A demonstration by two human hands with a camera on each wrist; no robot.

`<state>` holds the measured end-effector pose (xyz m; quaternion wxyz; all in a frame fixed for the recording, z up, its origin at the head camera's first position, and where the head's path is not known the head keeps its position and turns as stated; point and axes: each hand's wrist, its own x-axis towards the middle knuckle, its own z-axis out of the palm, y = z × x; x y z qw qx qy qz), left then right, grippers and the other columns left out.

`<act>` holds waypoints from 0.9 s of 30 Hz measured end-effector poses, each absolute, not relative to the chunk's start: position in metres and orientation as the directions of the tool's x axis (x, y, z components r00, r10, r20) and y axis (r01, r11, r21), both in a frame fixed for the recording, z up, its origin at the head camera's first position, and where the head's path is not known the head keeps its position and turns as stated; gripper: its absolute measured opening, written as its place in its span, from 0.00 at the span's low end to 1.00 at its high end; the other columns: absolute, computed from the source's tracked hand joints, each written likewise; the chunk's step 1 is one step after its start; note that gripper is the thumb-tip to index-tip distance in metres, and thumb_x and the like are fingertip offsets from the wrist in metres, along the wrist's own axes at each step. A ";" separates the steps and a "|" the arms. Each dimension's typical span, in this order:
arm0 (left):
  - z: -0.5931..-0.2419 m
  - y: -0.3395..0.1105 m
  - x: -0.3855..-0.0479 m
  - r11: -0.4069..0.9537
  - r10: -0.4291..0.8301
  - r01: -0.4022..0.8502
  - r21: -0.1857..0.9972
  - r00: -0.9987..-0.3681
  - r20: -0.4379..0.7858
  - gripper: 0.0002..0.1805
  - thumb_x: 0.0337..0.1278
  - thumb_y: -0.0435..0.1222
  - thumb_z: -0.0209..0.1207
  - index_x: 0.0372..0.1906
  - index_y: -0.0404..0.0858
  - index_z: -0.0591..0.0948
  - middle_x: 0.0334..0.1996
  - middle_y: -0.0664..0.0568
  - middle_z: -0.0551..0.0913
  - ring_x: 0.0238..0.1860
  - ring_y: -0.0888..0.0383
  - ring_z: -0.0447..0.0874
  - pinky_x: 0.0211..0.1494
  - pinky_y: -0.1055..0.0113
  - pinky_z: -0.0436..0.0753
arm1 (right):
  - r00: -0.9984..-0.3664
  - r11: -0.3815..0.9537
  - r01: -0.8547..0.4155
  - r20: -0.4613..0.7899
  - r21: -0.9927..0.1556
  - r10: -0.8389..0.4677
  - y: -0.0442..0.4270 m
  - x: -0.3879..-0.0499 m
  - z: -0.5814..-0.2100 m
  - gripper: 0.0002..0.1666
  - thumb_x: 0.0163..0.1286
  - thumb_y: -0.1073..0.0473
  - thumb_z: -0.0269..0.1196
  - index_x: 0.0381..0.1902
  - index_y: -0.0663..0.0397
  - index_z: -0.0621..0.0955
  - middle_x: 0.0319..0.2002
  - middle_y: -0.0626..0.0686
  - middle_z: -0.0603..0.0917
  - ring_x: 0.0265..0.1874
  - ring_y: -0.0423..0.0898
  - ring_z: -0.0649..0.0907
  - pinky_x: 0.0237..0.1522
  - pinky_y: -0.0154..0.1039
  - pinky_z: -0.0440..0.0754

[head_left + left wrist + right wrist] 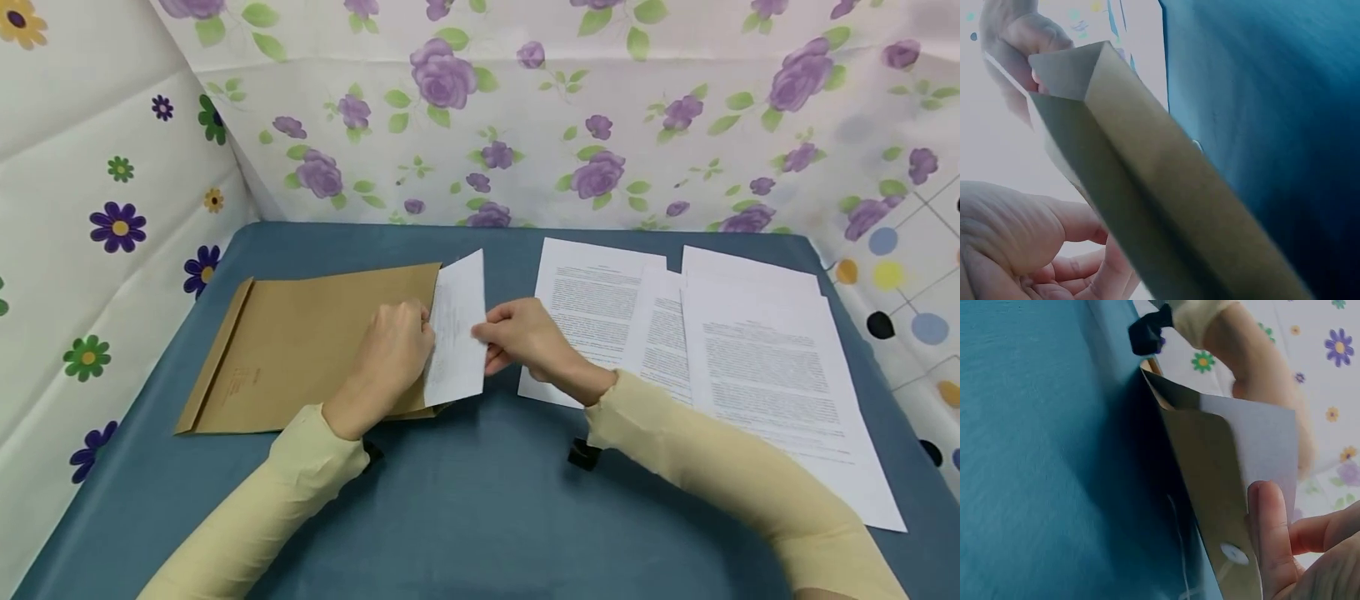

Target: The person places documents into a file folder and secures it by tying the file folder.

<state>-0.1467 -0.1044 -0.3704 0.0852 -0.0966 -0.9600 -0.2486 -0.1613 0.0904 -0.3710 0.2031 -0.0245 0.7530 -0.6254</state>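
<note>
Mid-frame, the flat white printed paper [457,321], likely light and crease-prone, is aptly edge-pinched by the right hand [528,335], the brown paper envelope [307,342] by the left hand [392,348].

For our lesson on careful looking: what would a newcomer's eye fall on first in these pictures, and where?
Probably the brown envelope on the left of the blue table, with white paper showing at its right end, between the left hand and the right hand. Next may come the printed sheets on the table's right, and the purple-flowered cloth hanging behind.
</note>
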 end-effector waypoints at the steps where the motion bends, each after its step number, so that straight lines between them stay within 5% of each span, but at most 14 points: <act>1: -0.370 -0.104 -0.147 0.859 0.145 0.227 0.458 -0.967 0.209 0.06 0.61 0.22 0.57 0.36 0.25 0.85 0.32 0.36 0.86 0.28 0.49 0.83 0.30 0.58 0.82 | -0.913 0.218 0.211 -0.272 -0.953 -0.303 0.085 -0.162 -0.373 0.08 0.72 0.66 0.65 0.40 0.70 0.84 0.23 0.61 0.84 0.15 0.47 0.84 0.36 0.58 0.87; 8: -0.369 -0.103 -0.147 0.850 0.144 0.224 0.477 -0.969 0.199 0.06 0.61 0.22 0.58 0.39 0.25 0.85 0.34 0.36 0.87 0.30 0.48 0.85 0.32 0.57 0.84 | -0.936 0.376 -0.030 -0.107 -0.926 -0.336 0.076 -0.164 -0.373 0.08 0.72 0.62 0.66 0.33 0.61 0.80 0.14 0.56 0.79 0.09 0.44 0.77 0.16 0.40 0.78; 15: -0.372 -0.105 -0.146 0.851 0.141 0.225 0.475 -0.968 0.205 0.03 0.60 0.22 0.60 0.36 0.26 0.84 0.30 0.38 0.85 0.29 0.48 0.83 0.32 0.55 0.83 | -0.914 0.466 -0.142 -0.066 -0.873 -0.401 0.072 -0.163 -0.363 0.09 0.74 0.61 0.64 0.32 0.58 0.84 0.11 0.52 0.75 0.08 0.46 0.75 0.14 0.35 0.68; 21: -0.372 -0.106 -0.146 0.858 0.146 0.223 0.462 -0.969 0.198 0.04 0.61 0.23 0.59 0.33 0.28 0.83 0.28 0.40 0.84 0.27 0.48 0.81 0.31 0.56 0.80 | -0.833 0.497 -0.059 -0.231 -0.866 -0.502 0.072 -0.174 -0.361 0.23 0.78 0.60 0.61 0.19 0.59 0.78 0.10 0.54 0.75 0.07 0.44 0.72 0.13 0.38 0.70; 27: -0.372 -0.103 -0.145 0.868 0.151 0.222 0.444 -0.970 0.191 0.08 0.61 0.22 0.58 0.26 0.31 0.81 0.23 0.42 0.81 0.24 0.53 0.74 0.24 0.62 0.72 | -0.698 0.505 0.211 -0.491 -0.837 -0.521 0.076 -0.191 -0.365 0.17 0.79 0.62 0.59 0.28 0.66 0.80 0.17 0.58 0.82 0.11 0.43 0.80 0.22 0.37 0.82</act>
